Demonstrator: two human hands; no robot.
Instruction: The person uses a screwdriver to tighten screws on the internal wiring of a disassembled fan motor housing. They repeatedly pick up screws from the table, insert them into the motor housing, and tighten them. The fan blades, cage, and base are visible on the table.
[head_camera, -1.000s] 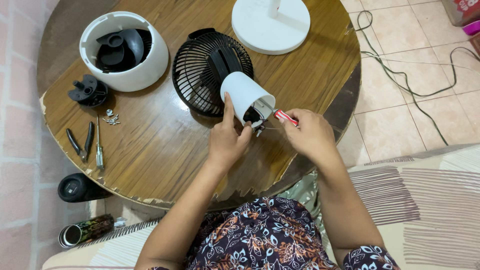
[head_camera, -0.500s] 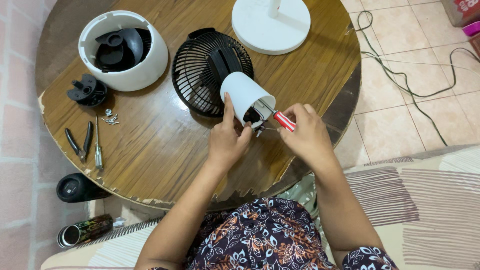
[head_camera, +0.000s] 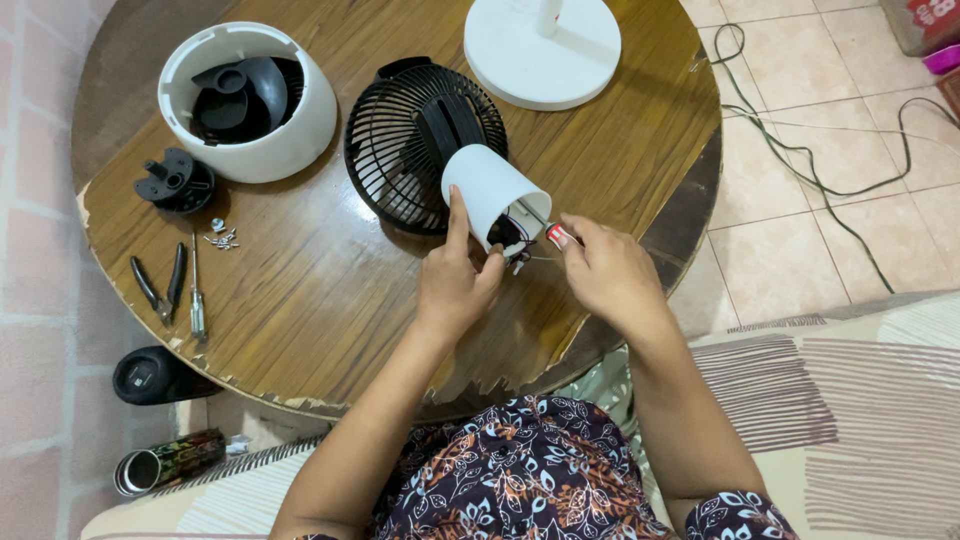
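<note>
At a round wooden table, a person's left hand grips the open end of a white motor housing — index finger laid up its side — near the table's right edge. The right hand pinches a red-handled screwdriver at the housing's mouth. A black fan grille lies behind (pliers and screws sit far left).

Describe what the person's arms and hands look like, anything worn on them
Both forearms are bare, and the left hand and right hand wear no gloves. No watch, bracelet or ring shows. Short sleeves in a dark fabric with a pale floral print cover only the upper arms, matching the rest of the garment.
</note>
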